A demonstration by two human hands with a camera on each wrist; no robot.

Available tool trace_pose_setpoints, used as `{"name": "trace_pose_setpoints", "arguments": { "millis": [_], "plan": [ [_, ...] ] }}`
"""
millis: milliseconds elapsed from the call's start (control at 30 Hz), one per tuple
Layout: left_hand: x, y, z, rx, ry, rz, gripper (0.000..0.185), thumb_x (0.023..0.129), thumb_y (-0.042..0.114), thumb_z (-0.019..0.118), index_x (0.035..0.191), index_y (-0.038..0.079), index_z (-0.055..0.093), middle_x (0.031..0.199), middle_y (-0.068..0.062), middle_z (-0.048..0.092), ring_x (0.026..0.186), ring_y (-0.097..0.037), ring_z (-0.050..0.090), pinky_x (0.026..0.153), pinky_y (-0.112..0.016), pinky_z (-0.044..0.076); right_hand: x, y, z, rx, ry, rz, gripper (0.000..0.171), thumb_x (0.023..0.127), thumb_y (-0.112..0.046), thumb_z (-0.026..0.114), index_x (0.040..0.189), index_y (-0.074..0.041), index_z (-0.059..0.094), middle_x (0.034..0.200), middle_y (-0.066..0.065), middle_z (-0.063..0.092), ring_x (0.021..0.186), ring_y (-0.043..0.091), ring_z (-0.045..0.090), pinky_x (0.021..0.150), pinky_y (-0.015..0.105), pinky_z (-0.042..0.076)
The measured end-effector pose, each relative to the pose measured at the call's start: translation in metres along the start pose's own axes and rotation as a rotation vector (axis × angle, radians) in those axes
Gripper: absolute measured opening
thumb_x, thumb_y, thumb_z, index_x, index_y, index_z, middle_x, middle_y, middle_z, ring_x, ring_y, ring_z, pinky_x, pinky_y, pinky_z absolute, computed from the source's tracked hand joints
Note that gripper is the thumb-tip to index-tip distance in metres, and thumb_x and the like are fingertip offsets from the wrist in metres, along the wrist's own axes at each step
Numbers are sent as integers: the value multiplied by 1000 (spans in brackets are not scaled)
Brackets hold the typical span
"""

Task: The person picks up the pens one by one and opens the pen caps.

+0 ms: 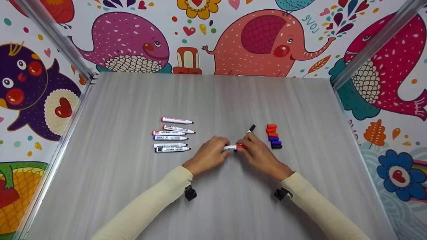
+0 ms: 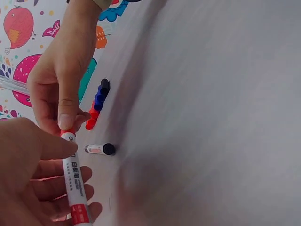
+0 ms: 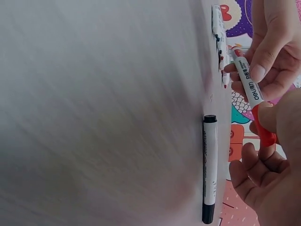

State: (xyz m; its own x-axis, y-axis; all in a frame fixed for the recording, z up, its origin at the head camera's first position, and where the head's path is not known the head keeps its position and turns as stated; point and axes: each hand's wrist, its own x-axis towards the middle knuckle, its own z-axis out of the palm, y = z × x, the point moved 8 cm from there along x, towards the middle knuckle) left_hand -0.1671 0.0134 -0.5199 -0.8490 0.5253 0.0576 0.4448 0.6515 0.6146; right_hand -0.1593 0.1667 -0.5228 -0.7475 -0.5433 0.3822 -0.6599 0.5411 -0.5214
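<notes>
My left hand [image 1: 210, 152] grips the white barrel of a whiteboard marker [image 2: 74, 179] with red bands, held between the two hands above the table. At the marker's other end, my right hand [image 1: 263, 156] pinches its red cap [image 3: 264, 127] between thumb and fingers. The cap sits on the marker's end; whether it is fully seated I cannot tell. Just beyond the right hand lies a white marker with black ends [image 3: 209, 165], its cap on, partly hidden by that hand in the head view.
Several uncapped markers lie in a rough column at left, including a red-ended marker [image 1: 176, 120], a blue-ended marker [image 1: 170, 138] and a black-ended marker [image 1: 172, 150]. Loose red caps [image 1: 272, 130], blue caps [image 1: 274, 140] and a black cap [image 1: 276, 146] line up at right on the grey table [image 1: 213, 100].
</notes>
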Motion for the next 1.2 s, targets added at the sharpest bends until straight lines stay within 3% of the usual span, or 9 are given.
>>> {"name": "trace_pose_setpoints", "arguments": {
  "millis": [233,400,733,1000,1200],
  "plan": [
    [-2,11,0,164,50,114,6,101,6,76,106,3,75,99,-9,73,94,-27,66,78,-44,59,-1,-2,4,-53,-30,-14,11,103,-9,77,113,-7,77,103,7,55,90,17,55,77,35,51],
    [-1,13,3,216,40,132,6,102,8,76,107,4,75,96,-10,71,90,-26,67,74,-44,60,-2,-2,4,-50,-22,-21,12,100,-7,80,111,-7,77,102,7,55,89,17,54,77,35,50],
    [1,13,4,179,33,138,4,99,3,77,101,7,77,94,-8,76,91,-26,70,76,-45,60,0,-4,6,-50,-71,-34,9,102,-5,77,111,-5,77,106,7,65,95,21,62,85,39,57],
    [3,10,3,77,-17,120,7,101,3,77,107,5,81,96,-6,77,91,-24,67,80,-42,57,3,-4,9,-39,-167,-26,11,104,-12,78,113,-7,77,100,3,65,94,20,58,83,38,53],
    [3,12,5,-7,-75,162,9,103,1,73,109,4,79,97,-9,78,89,-22,65,83,-43,55,5,-9,5,-12,-158,-109,5,103,-8,77,107,-5,78,92,3,63,87,19,56,78,37,50]
  ]
}}
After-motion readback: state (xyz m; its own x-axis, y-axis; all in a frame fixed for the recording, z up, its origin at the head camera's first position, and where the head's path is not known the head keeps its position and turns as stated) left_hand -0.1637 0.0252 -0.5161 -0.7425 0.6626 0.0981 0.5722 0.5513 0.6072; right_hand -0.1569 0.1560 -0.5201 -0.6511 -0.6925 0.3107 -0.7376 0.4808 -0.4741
